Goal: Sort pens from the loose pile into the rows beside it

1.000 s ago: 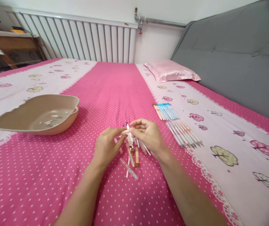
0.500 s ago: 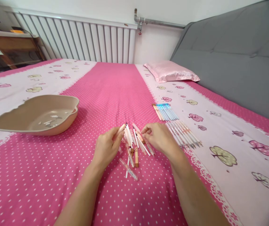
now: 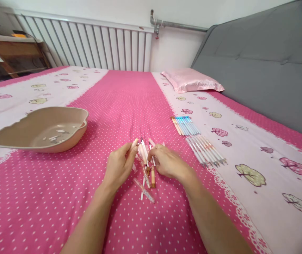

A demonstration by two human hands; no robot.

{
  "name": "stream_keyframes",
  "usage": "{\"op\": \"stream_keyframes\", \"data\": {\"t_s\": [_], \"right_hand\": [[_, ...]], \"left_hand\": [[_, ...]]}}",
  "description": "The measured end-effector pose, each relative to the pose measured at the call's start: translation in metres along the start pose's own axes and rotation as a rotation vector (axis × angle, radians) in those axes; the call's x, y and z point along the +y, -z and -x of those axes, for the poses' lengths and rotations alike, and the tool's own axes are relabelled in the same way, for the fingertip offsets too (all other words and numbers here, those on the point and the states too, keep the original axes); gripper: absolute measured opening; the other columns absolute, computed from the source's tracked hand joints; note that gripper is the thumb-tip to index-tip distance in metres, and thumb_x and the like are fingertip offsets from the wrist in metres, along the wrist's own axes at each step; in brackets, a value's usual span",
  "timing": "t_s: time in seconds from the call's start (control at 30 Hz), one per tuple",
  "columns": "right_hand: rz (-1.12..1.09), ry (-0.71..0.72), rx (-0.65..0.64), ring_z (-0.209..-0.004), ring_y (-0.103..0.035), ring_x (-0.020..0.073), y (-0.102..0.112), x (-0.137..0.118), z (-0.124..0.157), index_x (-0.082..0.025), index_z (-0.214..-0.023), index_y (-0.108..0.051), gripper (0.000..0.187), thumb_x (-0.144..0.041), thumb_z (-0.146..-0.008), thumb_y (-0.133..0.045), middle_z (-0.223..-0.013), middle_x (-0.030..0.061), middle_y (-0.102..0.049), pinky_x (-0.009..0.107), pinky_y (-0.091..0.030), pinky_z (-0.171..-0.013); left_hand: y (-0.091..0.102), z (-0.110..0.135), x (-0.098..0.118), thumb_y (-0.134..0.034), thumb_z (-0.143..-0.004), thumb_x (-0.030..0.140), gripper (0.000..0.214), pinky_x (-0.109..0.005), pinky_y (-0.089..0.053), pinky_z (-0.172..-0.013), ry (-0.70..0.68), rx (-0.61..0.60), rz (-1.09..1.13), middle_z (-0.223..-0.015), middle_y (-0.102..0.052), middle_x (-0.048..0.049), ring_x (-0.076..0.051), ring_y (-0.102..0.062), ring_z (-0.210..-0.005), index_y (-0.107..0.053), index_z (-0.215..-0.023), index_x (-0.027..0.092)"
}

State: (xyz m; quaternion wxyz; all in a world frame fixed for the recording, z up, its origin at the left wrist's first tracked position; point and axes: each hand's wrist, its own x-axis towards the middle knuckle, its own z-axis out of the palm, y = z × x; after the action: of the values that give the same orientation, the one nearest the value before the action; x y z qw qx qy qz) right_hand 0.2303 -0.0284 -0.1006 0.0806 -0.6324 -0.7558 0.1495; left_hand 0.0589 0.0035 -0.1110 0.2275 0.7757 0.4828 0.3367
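Observation:
Between thumb and fingers, my left hand [image 3: 119,165] pinches a cream pen barrel [image 3: 134,144] at the left edge of a loose pile of pen parts. My right hand [image 3: 168,160] reaches over the pile's right side, its fingers curled down among the pieces; what they grip is hidden. The pile has white refill tubes [image 3: 144,151], a brown-capped peach pen piece [image 3: 153,177] and clear printed barrels. One clear barrel [image 3: 145,190] lies nearest to me, crossing a thin white tube [image 3: 142,193].
Left stands a beige basin [image 3: 41,141] with small white bits [image 3: 54,138] inside. Right of the pile lie a row of blue and peach pens [image 3: 185,125] and a row of clear-barrelled pens [image 3: 205,151]. A pink pillow [image 3: 191,80] and grey headboard [image 3: 262,63] are farther back.
My right hand has moved left and further over the pile, covering pieces that showed before. My left hand keeps the cream barrel, shifted slightly left and tilted.

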Motion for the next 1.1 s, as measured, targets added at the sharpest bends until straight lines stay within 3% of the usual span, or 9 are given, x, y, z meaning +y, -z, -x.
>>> {"op": "stream_keyframes", "data": {"t_s": [0.33, 0.5, 0.77, 0.93, 1.1], "right_hand": [[0.053, 0.046, 0.008, -0.086, -0.058, 0.0184, 0.001, -0.003, -0.002, -0.021, -0.089, -0.065, 0.024, -0.008, -0.072, -0.055, -0.097, 0.0058, -0.059, 0.026, -0.039, -0.067], [0.086, 0.069, 0.031, -0.083, -0.059, 0.0187, 0.002, -0.003, -0.001, -0.02, -0.086, -0.065, 0.024, -0.005, -0.073, -0.051, -0.09, 0.0053, -0.061, 0.027, -0.04, -0.066], [0.078, 0.092, 0.072, -0.083, -0.06, 0.0184, 0.007, -0.006, -0.001, -0.019, -0.08, -0.066, 0.02, -0.007, -0.075, -0.052, -0.086, 0.0051, -0.065, 0.027, -0.042, -0.068], [0.046, 0.101, 0.148, -0.085, -0.061, 0.0174, 0.012, -0.004, -0.001, -0.019, -0.087, -0.069, 0.021, -0.007, -0.078, -0.054, -0.089, 0.0051, -0.067, 0.026, -0.042, -0.07], [0.007, 0.165, 0.308, -0.081, -0.061, 0.0161, 0.015, -0.003, -0.002, -0.02, -0.089, -0.069, 0.018, -0.018, -0.085, -0.052, -0.087, 0.0032, -0.068, 0.026, -0.043, -0.068]], "left_hand": [[0.0, 0.0, -0.001, -0.04, -0.089, 0.042, 0.035, -0.023, -0.04, -0.063, -0.005, -0.002, -0.008, -0.079, -0.067, -0.004, -0.016, -0.061, -0.072, -0.063, -0.095, 0.016], [-0.001, 0.0, -0.001, -0.04, -0.089, 0.043, 0.035, -0.023, -0.041, -0.063, -0.006, -0.006, 0.004, -0.07, -0.063, -0.003, -0.016, -0.061, -0.072, -0.062, -0.086, 0.016], [-0.001, 0.0, -0.002, -0.04, -0.089, 0.042, 0.035, -0.023, -0.041, -0.063, -0.011, -0.004, 0.004, -0.081, -0.067, -0.0047, -0.015, -0.061, -0.073, -0.063, -0.093, 0.015], [-0.001, 0.0, -0.002, -0.041, -0.089, 0.042, 0.035, -0.023, -0.041, -0.062, -0.01, 0.001, 0.011, -0.081, -0.068, -0.0047, -0.016, -0.061, -0.072, -0.063, -0.094, 0.015], [-0.001, 0.0, -0.003, -0.041, -0.089, 0.042, 0.036, -0.024, -0.041, -0.062, -0.02, 0.003, 0.021, -0.081, -0.068, -0.0051, -0.016, -0.062, -0.071, -0.063, -0.092, 0.014]]}}
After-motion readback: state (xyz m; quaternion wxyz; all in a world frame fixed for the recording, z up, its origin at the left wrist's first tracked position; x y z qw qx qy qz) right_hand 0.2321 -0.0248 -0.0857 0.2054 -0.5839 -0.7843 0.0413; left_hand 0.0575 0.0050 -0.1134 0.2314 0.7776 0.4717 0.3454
